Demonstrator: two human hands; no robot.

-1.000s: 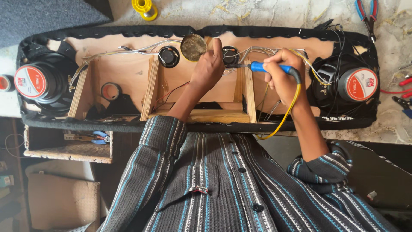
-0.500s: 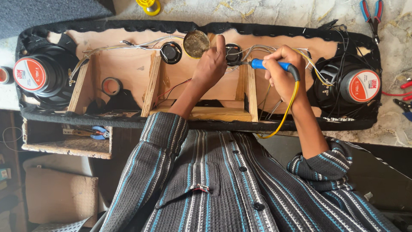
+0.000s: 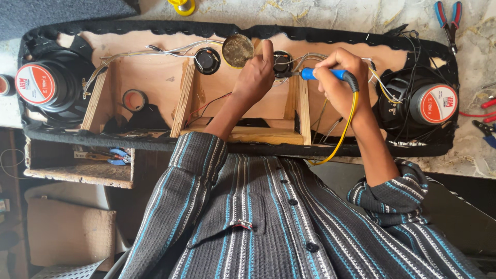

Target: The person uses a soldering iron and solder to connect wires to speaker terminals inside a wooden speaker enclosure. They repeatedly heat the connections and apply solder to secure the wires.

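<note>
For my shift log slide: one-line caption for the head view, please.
Left hand steadies a small black round speaker while right hand holds a blue-handled soldering iron to it.

Bright, even daylight fills the view; the marble worktop [image 3: 330, 13] at the top looks pale and slightly washed out. Shadows are soft, deepest under the bench at lower left. Focus is sharp, with mild wide-angle bending at the edges.

Raw matt plywood panel [image 3: 155, 77] w/ black cloth edging [image 3: 155, 27]; glossy blue plastic iron handle [image 3: 323, 74].
</note>
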